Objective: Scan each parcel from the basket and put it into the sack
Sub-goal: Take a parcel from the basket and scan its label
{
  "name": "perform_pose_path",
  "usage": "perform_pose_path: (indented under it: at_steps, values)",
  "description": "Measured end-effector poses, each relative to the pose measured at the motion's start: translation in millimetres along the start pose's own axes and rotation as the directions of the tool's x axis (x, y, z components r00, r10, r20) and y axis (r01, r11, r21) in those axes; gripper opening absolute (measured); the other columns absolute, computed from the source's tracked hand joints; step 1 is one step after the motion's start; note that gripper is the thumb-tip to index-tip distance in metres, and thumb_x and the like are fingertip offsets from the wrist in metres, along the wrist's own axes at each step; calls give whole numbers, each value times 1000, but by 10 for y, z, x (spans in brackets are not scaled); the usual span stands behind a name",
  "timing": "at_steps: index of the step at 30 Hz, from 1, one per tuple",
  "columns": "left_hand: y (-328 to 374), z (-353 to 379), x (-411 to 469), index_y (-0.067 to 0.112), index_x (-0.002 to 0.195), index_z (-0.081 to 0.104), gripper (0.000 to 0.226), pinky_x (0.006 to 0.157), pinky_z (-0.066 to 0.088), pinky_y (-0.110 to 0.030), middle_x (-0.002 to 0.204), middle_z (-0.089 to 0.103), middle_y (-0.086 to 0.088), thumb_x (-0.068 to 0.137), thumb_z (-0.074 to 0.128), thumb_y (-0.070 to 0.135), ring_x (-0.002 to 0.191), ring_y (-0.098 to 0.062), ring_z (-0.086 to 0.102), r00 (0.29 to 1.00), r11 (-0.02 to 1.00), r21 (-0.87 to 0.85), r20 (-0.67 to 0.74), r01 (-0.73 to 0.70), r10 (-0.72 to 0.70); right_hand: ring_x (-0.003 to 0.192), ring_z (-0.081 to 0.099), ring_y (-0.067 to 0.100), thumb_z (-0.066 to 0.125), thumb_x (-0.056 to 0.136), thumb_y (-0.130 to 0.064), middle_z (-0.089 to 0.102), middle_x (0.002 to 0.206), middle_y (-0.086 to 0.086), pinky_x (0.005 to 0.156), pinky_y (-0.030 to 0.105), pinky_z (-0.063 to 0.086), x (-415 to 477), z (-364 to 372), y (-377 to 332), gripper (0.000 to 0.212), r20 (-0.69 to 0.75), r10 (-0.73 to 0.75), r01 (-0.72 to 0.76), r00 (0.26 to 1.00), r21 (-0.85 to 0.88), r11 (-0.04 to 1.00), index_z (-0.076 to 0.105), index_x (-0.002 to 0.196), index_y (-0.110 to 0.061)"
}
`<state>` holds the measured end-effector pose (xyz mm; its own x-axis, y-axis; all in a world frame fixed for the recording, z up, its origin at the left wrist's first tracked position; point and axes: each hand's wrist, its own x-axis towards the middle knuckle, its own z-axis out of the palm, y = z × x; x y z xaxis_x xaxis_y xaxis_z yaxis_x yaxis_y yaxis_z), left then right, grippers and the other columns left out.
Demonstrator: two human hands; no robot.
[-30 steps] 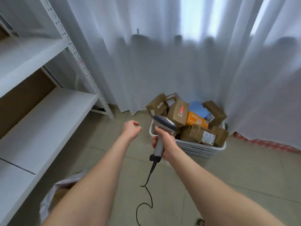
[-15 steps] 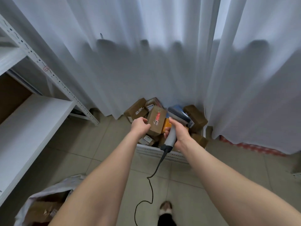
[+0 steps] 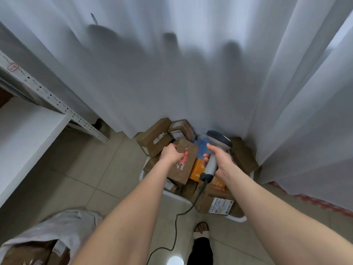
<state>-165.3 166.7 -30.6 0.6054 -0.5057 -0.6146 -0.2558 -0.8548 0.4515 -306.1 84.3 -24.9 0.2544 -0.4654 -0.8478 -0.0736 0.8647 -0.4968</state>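
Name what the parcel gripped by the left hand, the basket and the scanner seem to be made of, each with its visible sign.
Parcel: brown cardboard, probably; matt, with folded edges and tape. Basket: white plastic, likely; smooth moulded rim. Scanner: hard plastic, seemingly; smooth grey handle, darker head.

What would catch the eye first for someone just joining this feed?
The white basket, heaped with cardboard parcels, stands at centre against the white curtain. Over it, the left hand grips a brown parcel with a red label, while the right hand holds the corded scanner beside it. The open sack sits at lower left.
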Motion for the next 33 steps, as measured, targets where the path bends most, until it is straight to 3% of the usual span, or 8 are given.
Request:
perform_pose_path:
  at_steps: [10,14,17,19,21,25,30,33]
  values:
    - [-11,457,1186,10,148,27,77,99,48,-41,143,38,-16,85,68,28,123,-31,50,992,993,-20,27,120,-120,72,57,21,71,88,-24,55,85,9,56,38,49,1402,201,-60,49,-55,63,-68,996,-82,994,49,128,-6]
    - [-42,615,1499,11,153,14,91,105,42,-42,151,27,-17,84,68,32,132,-33,41,987,987,-39,32,159,-157,96,62,31,74,84,-29,61,100,14,89,50,53,1817,259,41,53,-19,87,-88,996,-104,991,51,126,-6]
    - [-62,687,1615,11,152,14,89,98,46,-38,148,35,-15,84,66,33,126,-32,47,983,980,-80,37,181,-179,107,63,36,75,83,-29,64,115,19,93,53,52,1992,294,109,52,34,130,-126,991,-118,985,55,124,-6]
    - [-61,704,1637,10,140,39,70,80,49,-34,131,54,-13,80,65,35,108,-27,59,984,979,-109,60,173,-167,105,65,35,75,84,-28,66,115,19,87,49,56,2017,316,126,48,67,165,-157,984,-112,981,57,122,-5]
    - [-69,691,1627,6,131,47,66,73,50,-34,123,61,-14,76,63,40,102,-27,63,983,977,-115,65,179,-173,101,67,33,75,83,-29,67,113,17,83,47,57,2001,321,123,48,72,180,-171,981,-108,979,58,122,-6]
    - [-14,486,1490,7,150,20,84,80,50,-32,133,52,-12,87,59,48,111,-27,58,967,952,-176,3,252,-255,107,65,30,68,90,-24,68,110,14,90,48,53,1822,331,26,21,116,180,-174,977,-57,983,62,104,-10]
    - [210,35,1187,9,148,25,86,90,42,-35,147,40,-11,87,53,62,128,-30,46,958,925,-317,-125,207,-258,88,68,22,66,92,-20,70,101,11,89,47,54,1412,472,-238,15,168,173,-177,970,9,984,61,104,-12]
    - [337,-263,974,19,142,35,83,98,42,-38,142,44,-8,78,64,63,124,-29,49,959,900,-409,-159,152,-234,80,64,20,66,91,-19,67,95,9,92,44,52,1120,585,-434,17,175,141,-141,974,-9,990,61,106,-10]
